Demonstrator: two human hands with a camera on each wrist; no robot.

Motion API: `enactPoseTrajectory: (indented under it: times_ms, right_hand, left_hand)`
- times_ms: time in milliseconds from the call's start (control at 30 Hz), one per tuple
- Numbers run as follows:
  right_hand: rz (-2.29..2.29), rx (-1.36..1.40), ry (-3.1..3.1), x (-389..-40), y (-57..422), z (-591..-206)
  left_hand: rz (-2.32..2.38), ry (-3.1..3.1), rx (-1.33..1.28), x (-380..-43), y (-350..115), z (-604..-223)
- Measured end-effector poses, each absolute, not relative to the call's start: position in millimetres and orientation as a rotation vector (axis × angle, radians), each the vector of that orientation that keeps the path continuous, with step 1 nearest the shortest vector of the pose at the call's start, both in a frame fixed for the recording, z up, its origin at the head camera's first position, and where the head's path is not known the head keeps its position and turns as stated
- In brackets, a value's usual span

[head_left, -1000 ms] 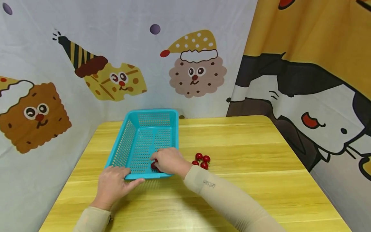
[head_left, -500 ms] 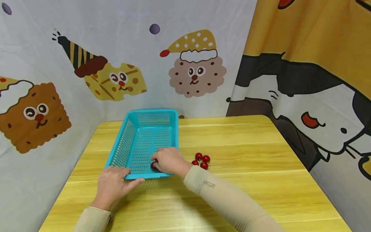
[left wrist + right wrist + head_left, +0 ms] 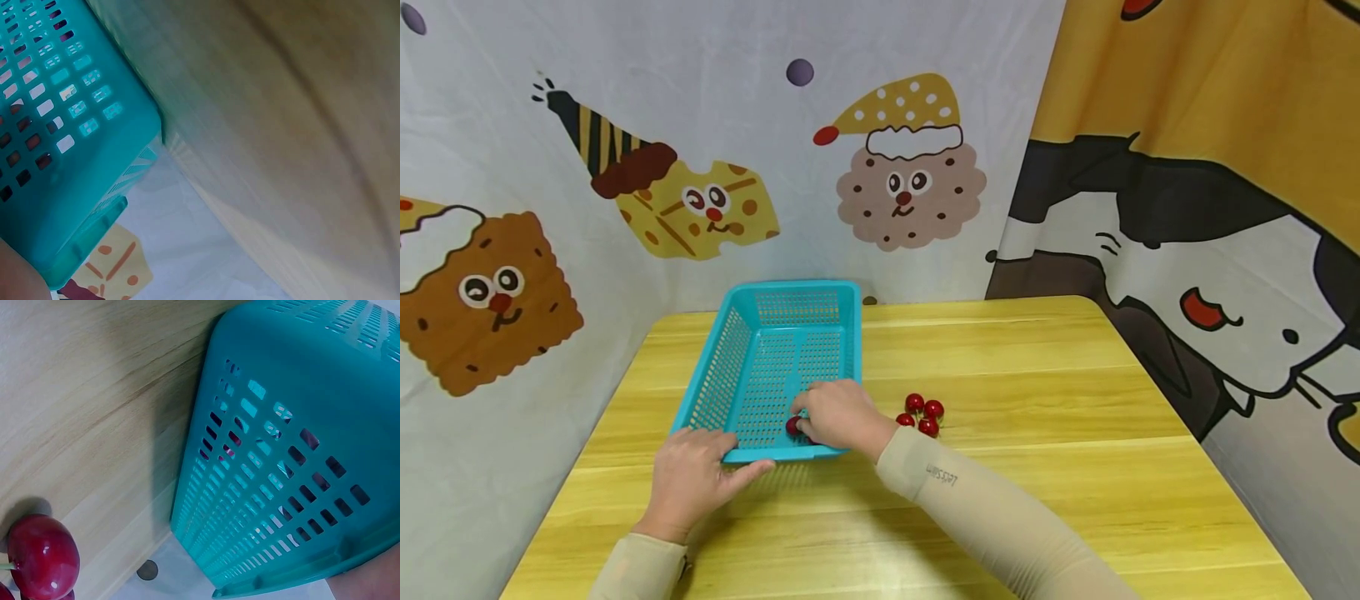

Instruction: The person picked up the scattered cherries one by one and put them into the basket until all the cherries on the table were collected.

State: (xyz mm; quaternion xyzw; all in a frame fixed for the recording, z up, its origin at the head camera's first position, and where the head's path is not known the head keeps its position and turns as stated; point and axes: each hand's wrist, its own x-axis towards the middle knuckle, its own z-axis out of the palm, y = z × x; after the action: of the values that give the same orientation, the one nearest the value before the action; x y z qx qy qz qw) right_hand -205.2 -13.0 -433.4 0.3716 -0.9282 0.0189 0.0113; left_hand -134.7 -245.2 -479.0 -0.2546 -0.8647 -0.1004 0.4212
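Note:
A turquoise plastic basket (image 3: 793, 286) with perforated sides sits at the left of the table. My left hand (image 3: 692, 477) grips its near-left corner, fingers over the rim and thumb along the outside of the front wall. My right hand (image 3: 840, 413) is inside the basket's near-right corner, palm down, fingers loosely bent. Beside its thumb lies a dark red cherry (image 3: 793, 427), and more red shows under the hand. In the right wrist view, the basket's wall (image 3: 275, 381) hides most of the hand, and red shows through the holes.
Several glossy cherries (image 3: 933, 410) with stems lie in a cluster on the wooden table (image 3: 1015, 483), right of the basket. One cherry (image 3: 44, 556) shows large in the right wrist view. A cartoon-printed cloth (image 3: 722, 50) hangs behind the table.
The cherry by my right hand has shifted slightly left, and the red between the thumb and index finger no longer shows. Both hands and the basket stay in place.

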Motion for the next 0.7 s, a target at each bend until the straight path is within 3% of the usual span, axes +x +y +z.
enactPoseTrajectory:
  times_ms: [400, 700]
  right_hand:
    - [0.139, 1.148, -2.882, -205.3, -11.6, -435.3]
    - [0.669, 1.221, -2.607, -213.9, 20.2, -425.5]
  left_hand:
    - [-0.260, -2.166, -0.649, -134.9, -245.1, -478.0]
    - [-0.234, -2.191, -0.651, -134.6, -244.8, -478.6]
